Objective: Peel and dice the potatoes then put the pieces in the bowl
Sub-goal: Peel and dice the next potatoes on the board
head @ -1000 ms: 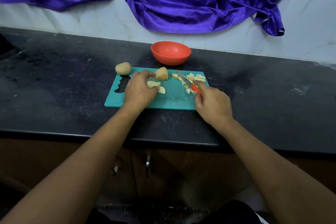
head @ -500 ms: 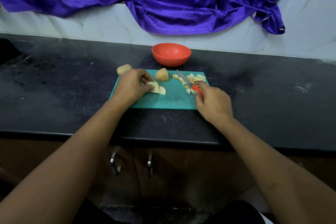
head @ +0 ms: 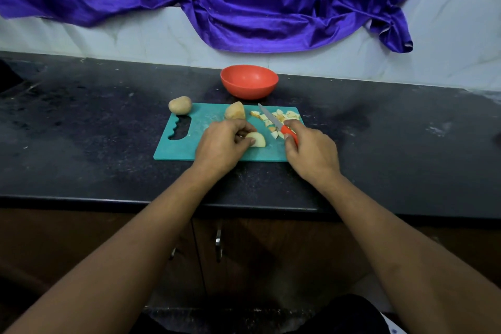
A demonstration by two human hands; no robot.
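Note:
A teal cutting board (head: pixel 189 149) lies on the dark counter. My left hand (head: pixel 221 145) pinches a pale potato slice (head: pixel 257 139) lying flat near the board's middle. My right hand (head: pixel 311 152) grips a small knife (head: pixel 273 120) by its orange handle, blade pointing up-left over a heap of diced potato pieces (head: pixel 284 116) at the board's far right. A potato chunk with skin (head: pixel 234 111) stands at the board's far edge. A whole potato (head: pixel 180 105) sits off the board's far left corner. The orange bowl (head: pixel 249 81) stands behind the board and looks empty.
The black counter (head: pixel 81 130) runs left and right, its front edge near my forearms. A purple cloth (head: pixel 244 3) hangs on the white tiled wall behind. Wooden cupboard doors with metal handles (head: pixel 218 244) are below the counter.
My left hand has slid right along the board with the potato slices, toward the knife. My right hand and the knife have stayed about where they were.

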